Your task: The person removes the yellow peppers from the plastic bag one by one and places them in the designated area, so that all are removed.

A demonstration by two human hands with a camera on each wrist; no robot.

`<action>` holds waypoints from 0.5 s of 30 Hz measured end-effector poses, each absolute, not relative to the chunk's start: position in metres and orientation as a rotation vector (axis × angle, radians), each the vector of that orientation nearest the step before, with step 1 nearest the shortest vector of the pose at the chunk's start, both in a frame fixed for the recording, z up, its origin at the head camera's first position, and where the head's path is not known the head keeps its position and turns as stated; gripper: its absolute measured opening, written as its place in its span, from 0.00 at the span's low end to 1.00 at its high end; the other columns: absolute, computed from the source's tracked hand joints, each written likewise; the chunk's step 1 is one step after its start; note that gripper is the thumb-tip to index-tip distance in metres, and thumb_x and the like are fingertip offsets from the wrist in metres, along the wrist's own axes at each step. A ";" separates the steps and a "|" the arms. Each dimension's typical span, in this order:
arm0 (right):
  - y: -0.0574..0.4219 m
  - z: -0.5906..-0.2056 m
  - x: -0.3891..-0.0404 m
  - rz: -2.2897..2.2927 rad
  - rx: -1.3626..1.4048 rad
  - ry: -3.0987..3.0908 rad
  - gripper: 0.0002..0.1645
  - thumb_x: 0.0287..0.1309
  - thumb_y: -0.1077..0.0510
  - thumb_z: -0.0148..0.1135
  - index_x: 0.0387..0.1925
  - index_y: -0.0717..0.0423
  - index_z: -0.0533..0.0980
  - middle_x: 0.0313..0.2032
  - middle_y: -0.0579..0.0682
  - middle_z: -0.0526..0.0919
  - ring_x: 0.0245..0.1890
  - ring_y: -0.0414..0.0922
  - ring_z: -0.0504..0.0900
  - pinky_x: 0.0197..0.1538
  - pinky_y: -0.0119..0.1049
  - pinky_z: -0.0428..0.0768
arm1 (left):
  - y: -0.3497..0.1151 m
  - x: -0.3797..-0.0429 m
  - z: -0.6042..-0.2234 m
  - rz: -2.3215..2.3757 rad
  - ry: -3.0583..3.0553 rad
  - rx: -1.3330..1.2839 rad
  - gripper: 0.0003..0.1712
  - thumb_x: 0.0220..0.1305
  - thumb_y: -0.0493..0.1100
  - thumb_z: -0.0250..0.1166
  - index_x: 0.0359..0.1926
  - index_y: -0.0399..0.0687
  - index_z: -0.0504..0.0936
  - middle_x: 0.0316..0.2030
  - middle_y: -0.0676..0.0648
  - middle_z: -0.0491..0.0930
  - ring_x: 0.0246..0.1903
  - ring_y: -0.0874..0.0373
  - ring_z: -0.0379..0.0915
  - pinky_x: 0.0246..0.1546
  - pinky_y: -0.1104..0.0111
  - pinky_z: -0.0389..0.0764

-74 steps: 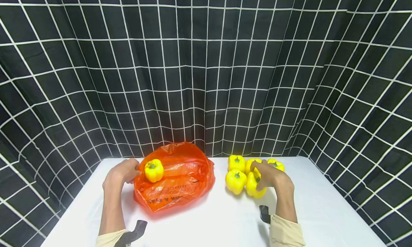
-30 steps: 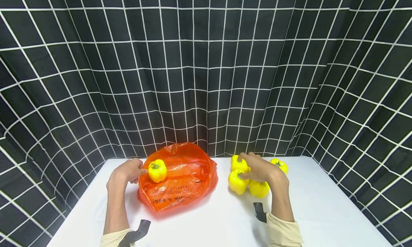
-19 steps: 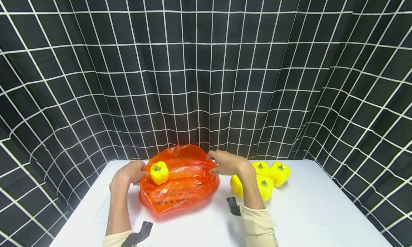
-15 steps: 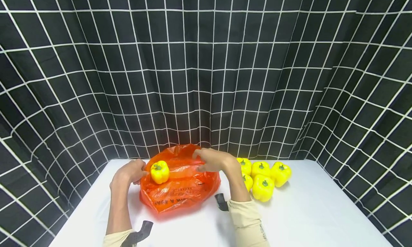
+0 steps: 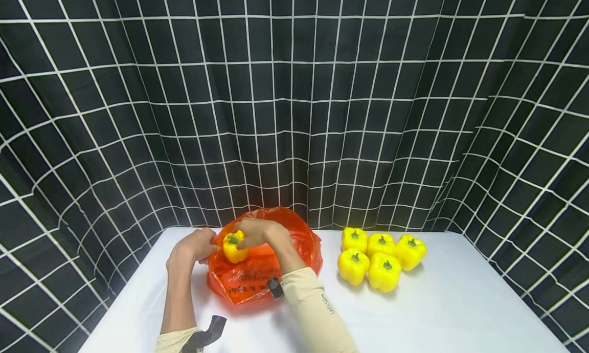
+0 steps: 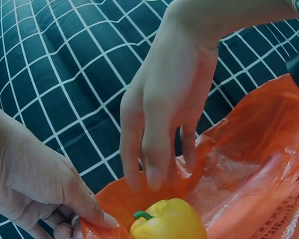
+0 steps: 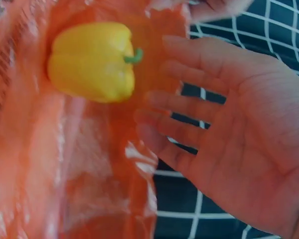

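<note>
An orange-red plastic bag (image 5: 299,235) lies spread on the table with a yellow bell pepper (image 5: 235,251) on its left part. Its left edge is pinched between the thumb and fingers of my left hand (image 6: 40,184), just beside the pepper. From above, my right hand (image 5: 257,232) reaches over that same pepper, and in the head view it overlaps the fruit. The right wrist view shows the right hand (image 7: 234,109) with fingers extended and spread, palm facing the camera, and a gap between fingertips and the green stem (image 7: 134,56).
Several more yellow bell peppers (image 5: 384,272) stand grouped on the white table (image 5: 442,302), right of the bag. A black curtain with a white grid (image 5: 303,112) rises behind and at both sides of the table.
My right hand has left the grouped peppers and swept left across the bag to the pepper on it. The left hand keeps its hold on the bag's edge.
</note>
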State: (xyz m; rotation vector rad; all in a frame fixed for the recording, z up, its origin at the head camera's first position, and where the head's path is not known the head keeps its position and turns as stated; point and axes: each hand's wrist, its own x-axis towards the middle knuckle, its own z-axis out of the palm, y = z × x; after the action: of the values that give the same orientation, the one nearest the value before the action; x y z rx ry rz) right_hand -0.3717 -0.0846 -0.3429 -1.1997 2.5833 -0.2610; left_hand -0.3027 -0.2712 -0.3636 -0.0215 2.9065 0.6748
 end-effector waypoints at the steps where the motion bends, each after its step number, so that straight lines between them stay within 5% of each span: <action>1: -0.088 -0.347 -0.371 -0.260 -1.185 2.596 0.31 0.68 0.53 0.67 0.70 0.53 0.74 0.61 0.48 0.83 0.58 0.43 0.80 0.68 0.39 0.78 | -0.271 -0.303 -0.364 0.671 2.907 -0.019 0.04 0.69 0.36 0.65 0.35 0.41 0.84 0.18 0.48 0.76 0.20 0.56 0.70 0.26 0.68 0.72; 6: -0.100 -0.364 -0.369 -0.204 -1.081 2.695 0.35 0.65 0.51 0.70 0.72 0.46 0.71 0.68 0.49 0.76 0.66 0.48 0.77 0.71 0.46 0.76 | -0.270 -0.304 -0.364 0.639 2.929 0.013 0.05 0.69 0.36 0.66 0.33 0.41 0.84 0.16 0.49 0.75 0.18 0.57 0.68 0.24 0.69 0.71; 12: -0.110 -0.380 -0.370 -0.249 -0.899 2.755 0.44 0.63 0.52 0.73 0.77 0.41 0.64 0.84 0.53 0.52 0.84 0.56 0.52 0.79 0.54 0.66 | -0.271 -0.303 -0.362 0.657 2.932 0.000 0.05 0.69 0.36 0.66 0.34 0.40 0.84 0.17 0.48 0.76 0.19 0.57 0.68 0.23 0.69 0.71; 15: -0.114 -0.389 -0.370 -0.236 -0.899 2.806 0.42 0.61 0.51 0.75 0.74 0.43 0.66 0.80 0.55 0.60 0.81 0.55 0.59 0.77 0.53 0.70 | -0.271 -0.301 -0.363 0.665 2.917 -0.029 0.04 0.70 0.37 0.66 0.36 0.40 0.84 0.18 0.48 0.76 0.20 0.56 0.69 0.25 0.69 0.72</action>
State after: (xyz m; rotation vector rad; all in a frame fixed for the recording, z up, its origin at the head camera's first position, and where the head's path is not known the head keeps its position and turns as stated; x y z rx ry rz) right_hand -0.3700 -0.1141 -0.3889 -0.8986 2.8061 -0.2356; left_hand -0.3014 -0.2715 -0.3632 -0.0293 2.9174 0.6653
